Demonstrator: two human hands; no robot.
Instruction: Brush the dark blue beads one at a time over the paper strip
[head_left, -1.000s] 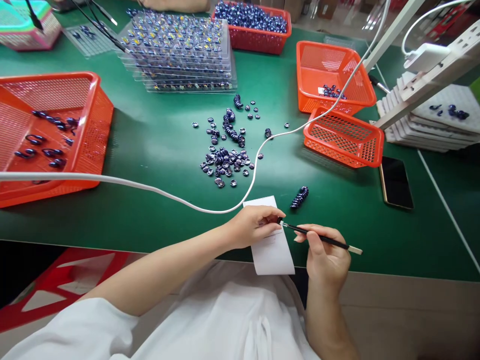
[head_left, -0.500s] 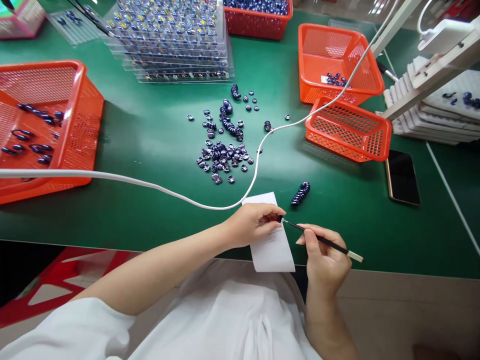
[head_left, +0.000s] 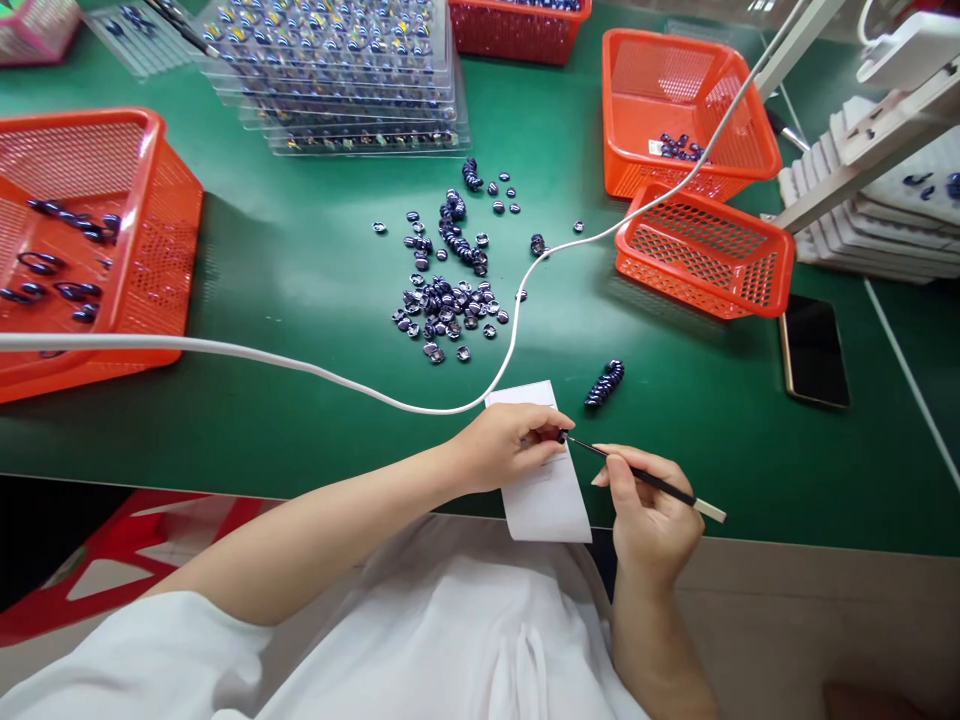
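Between thumb and fingers, my left hand (head_left: pixel 514 447) pinches a small dark shiny piece (head_left: pixel 563 436), mostly covered by the fingertips. My right hand (head_left: pixel 654 510) holds a thin brush-like tool (head_left: pixel 664 487) with a black and pale handle, its fine tip touching or very close to that piece. Beneath the left hand lies a white paper sheet (head_left: pixel 546 505), hanging over the table's front edge. A curved row of dark glossy pieces (head_left: pixel 604 384) rests just beyond the right hand. Farther off is a loose heap of similar pieces (head_left: pixel 446 308).
A white cable (head_left: pixel 360 388) crosses the green table (head_left: pixel 300 230). Orange baskets stand at the left (head_left: pixel 169 240) and right (head_left: pixel 619 120), with a smaller orange basket (head_left: pixel 705 250) nearer. Clear stacked trays (head_left: pixel 360 130) are at the back. A phone (head_left: pixel 814 350) lies at the right.
The view has shifted slightly, so the table objects sit a little differently in the picture. Both hands keep nearly the same pose, with the tool tip still at the small piece.
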